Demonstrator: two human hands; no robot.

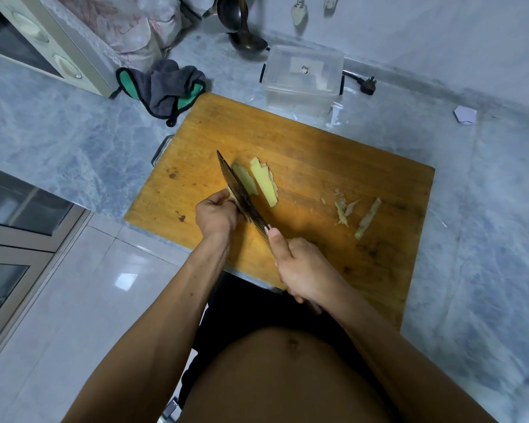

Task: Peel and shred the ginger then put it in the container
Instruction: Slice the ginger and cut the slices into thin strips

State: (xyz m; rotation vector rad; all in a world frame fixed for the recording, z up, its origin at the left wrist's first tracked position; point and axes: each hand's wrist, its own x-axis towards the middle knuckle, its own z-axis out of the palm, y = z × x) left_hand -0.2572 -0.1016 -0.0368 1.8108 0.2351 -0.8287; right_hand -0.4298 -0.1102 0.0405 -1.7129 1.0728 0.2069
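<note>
Ginger (244, 179) lies near the middle of the cutting board (318, 178), pale yellow where it is cut, with a thin brown edge of skin along its loose slice (264, 182). Going left to right: the left hand (216, 213), at about eight o'clock from the root, pinches its near end with curled fingers, probably to keep it from rolling while keeping the fingertips behind the blade. The cleaver (242, 195) stands on edge against the root, its flat face between the hand and the fallen slice, so each cut drops away toward three o'clock. The right hand (300, 270), its grip wrapped round the handle with the thumb up along it, steadies the blade. Peel scraps (353, 212) sit well apart at three o'clock, likely pushed aside. The clear container (303, 79) waits at one o'clock, straddling the board's far edge and the worktop (486, 209).
</note>
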